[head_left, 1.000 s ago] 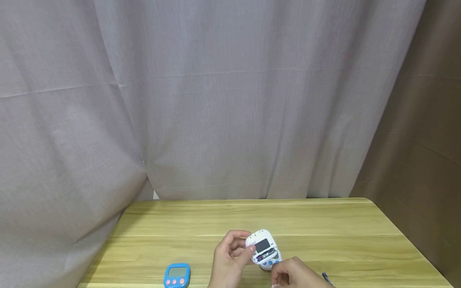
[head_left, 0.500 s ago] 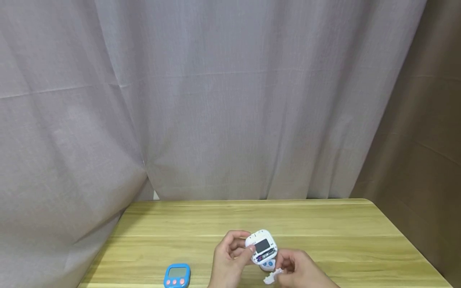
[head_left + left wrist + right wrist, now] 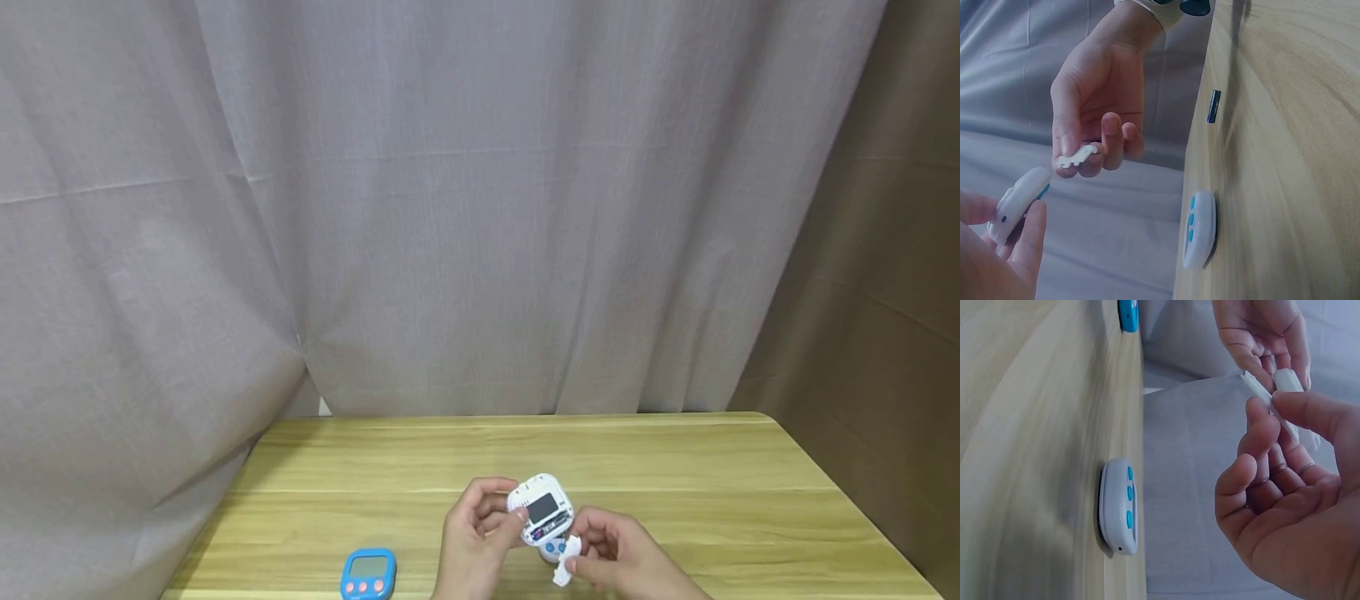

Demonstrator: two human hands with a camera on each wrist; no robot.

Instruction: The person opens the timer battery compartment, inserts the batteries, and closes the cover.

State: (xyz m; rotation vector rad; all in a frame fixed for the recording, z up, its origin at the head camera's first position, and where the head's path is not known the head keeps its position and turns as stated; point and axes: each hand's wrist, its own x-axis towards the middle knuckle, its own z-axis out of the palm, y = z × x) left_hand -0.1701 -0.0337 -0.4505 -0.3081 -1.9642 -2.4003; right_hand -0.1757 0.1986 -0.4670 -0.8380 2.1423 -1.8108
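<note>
My left hand (image 3: 478,537) holds a white digital timer (image 3: 534,487) with its back facing up, thumb on the near edge. A dark pad is on that back, and in the uncovered slot below it lies a battery (image 3: 551,527). My right hand (image 3: 626,557) pinches a small white battery cover (image 3: 567,560) between thumb and fingers, just right of the slot. In the left wrist view, the cover's notched edge shows. A second white timer with blue buttons (image 3: 1119,506) lies on the table below, partly hidden in the head view.
A blue timer with pink buttons (image 3: 368,573) lies at the left front of the wooden table (image 3: 420,458). A loose dark battery (image 3: 1214,106) lies on the table in the left wrist view. A grey curtain (image 3: 465,250) hangs behind.
My right hand has come up with the battery cover from the front edge of view, moved close to the held timer and turned the cover more upright. The left hand has barely shifted.
</note>
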